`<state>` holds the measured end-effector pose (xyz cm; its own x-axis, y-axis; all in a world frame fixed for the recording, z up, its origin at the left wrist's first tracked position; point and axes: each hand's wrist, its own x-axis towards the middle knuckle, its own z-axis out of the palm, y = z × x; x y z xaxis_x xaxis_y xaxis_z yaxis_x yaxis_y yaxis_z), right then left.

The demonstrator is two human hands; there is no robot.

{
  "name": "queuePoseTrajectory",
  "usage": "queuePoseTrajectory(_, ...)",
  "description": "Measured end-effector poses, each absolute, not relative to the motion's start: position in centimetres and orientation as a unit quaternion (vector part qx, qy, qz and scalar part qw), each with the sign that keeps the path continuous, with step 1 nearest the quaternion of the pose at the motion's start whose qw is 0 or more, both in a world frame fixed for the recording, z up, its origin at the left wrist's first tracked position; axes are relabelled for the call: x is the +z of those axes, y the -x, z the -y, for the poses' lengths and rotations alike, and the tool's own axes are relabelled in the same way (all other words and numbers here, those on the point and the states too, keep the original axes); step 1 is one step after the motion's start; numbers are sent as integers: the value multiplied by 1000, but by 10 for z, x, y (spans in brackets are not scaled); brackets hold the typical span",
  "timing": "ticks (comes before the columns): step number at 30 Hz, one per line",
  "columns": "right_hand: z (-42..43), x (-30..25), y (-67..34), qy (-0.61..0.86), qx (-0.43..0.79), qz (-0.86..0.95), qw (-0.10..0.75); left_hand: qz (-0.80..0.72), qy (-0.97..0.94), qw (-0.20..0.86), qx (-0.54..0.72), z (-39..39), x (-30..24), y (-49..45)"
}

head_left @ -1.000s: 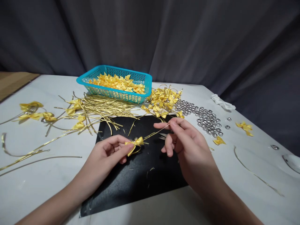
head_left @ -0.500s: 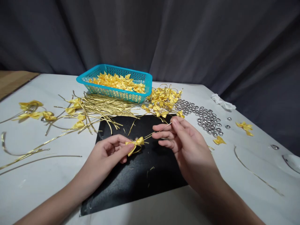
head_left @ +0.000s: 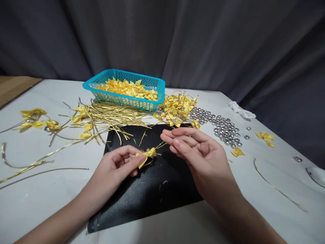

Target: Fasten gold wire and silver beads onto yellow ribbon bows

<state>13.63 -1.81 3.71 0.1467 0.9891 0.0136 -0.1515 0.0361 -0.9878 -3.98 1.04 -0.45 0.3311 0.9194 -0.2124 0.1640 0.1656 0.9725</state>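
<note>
My left hand [head_left: 122,162] pinches a yellow ribbon bow [head_left: 149,153] between thumb and fingers, above a black mat [head_left: 152,200]. A small silver bead [head_left: 147,149] shows at the top of the bow, and a loop of gold cord hangs under it. From the bow's right side, thin gold cord ends [head_left: 160,145] run toward my right hand [head_left: 195,145]. That hand is closed, its thumb pressed toward the long, nearly straight fingers, where the cord passes out of sight. The exact pinch point is hidden.
A blue basket [head_left: 162,91] of yellow bows stands at the back. Before it lie gold cords [head_left: 119,115]; to its right are a pile of corded bows [head_left: 179,105] and silver beads [head_left: 225,130]. Loose bows [head_left: 33,125] and cords lie left. A white crumpled piece [head_left: 242,111] lies far right.
My right hand has shifted its grip along the cord: the thumb has come down and left, and the fingers now lie together. My left hand and the bow have stayed put.
</note>
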Motion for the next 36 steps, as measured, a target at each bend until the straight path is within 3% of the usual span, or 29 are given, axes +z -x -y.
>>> queuePoseTrajectory(10,14,35,-139,548,448,421,567,-475,-553,603,324,-11,-5,39)
queuePoseTrajectory(19,15,32,-138,615,340,529,476,-471,-552,607,325,-10,-4,39)
queuePoseTrajectory(26,16,25,-141,597,190,696,352,-473,-548,606,329,-10,-3,40)
queuePoseTrajectory(30,17,28,-141,604,195,706,313,-481,-553,598,326,-10,-4,41)
queuePoseTrajectory(36,18,31,-140,625,242,668,323,-480,-552,601,322,-9,-4,40)
